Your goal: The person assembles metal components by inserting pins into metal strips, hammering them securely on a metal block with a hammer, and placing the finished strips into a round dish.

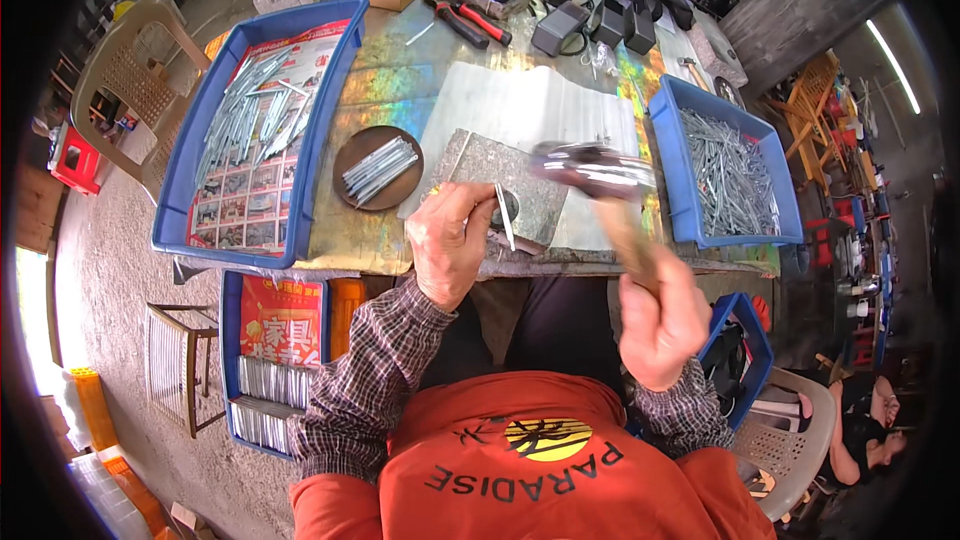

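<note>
My left hand [452,239] pinches a thin, silvery metal strip [506,218] that stands near upright by the front of a grey slab [487,154]. Raised to its right is a hammer [622,230], its wooden handle wrapped in my right hand [664,318]. Motion smears the hammer's head, which hangs over the slab's right side, apart from the strip. Close to my left hand, a round brown dish [359,144] bears a bundle of similar metal strips [380,171]. The strip's lower tip is hard to make out against the slab's edge.
Blue trays of metal pieces flank the slab, one at left [322,130] and one at right [672,175]. Red-handled pliers [470,22] and black boxes [560,28] lie at the back. Below the table's left side sits another blue tray [232,340]. Someone [850,435] is at lower right.
</note>
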Tool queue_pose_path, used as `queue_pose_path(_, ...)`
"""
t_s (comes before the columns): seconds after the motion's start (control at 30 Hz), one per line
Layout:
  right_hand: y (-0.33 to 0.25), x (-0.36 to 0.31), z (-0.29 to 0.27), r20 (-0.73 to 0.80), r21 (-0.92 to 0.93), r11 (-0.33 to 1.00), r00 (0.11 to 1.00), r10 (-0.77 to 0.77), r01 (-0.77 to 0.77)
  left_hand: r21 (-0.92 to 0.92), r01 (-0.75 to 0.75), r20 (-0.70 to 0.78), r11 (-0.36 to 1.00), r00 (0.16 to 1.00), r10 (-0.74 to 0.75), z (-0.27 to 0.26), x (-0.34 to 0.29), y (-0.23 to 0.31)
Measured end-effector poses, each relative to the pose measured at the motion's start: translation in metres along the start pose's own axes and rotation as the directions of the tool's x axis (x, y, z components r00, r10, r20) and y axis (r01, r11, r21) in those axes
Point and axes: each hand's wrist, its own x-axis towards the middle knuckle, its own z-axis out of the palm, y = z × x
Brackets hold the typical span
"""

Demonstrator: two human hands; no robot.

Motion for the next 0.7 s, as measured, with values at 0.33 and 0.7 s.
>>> queue_pose_path(0.33, 0.005, -0.006, 0.005, 0.216, 0.068, 0.959, 0.942, 0.257, -0.277, 0.030, -0.032, 0.018, 0.999, 0.999, 0.031, -0.003, 0.004, 0.002)
queue_pose_path(0.7, 0.050, -0.033, 0.041, 0.044, -0.173, 0.966, 0.978, 0.204, -0.193, -0.612, 0.429, 0.157, 0.664, 0.889, -0.429, -0.014, 0.009, -0.005)
